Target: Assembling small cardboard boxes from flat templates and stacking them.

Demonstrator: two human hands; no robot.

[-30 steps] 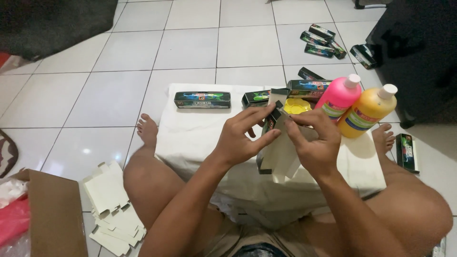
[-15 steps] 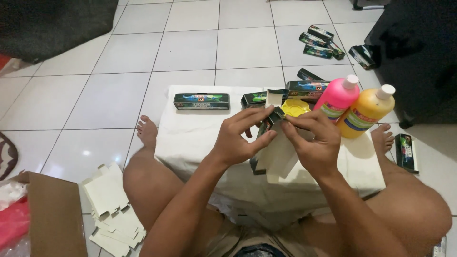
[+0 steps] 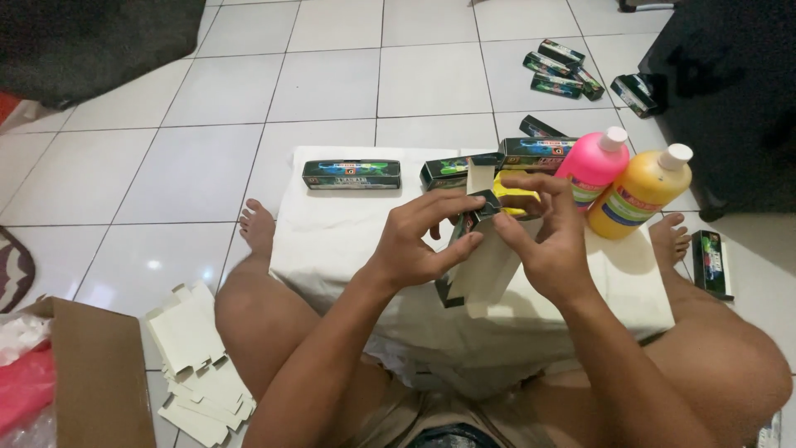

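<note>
Both my left hand (image 3: pixel 414 241) and right hand (image 3: pixel 547 241) pinch a dark-printed, pale-lined cardboard carton (image 3: pixel 474 257) above the white cloth-covered table (image 3: pixel 332 241), beside glossy pink (image 3: pixel 590 168) and orange bottles (image 3: pixel 643 192).

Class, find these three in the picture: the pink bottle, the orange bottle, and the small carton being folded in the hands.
pink bottle (image 3: pixel 590 172), head view, on its pink body below the white cap.
orange bottle (image 3: pixel 643 195), head view, on its orange body.
small carton (image 3: pixel 489 270), head view, on its pale side panel between the hands.
</note>
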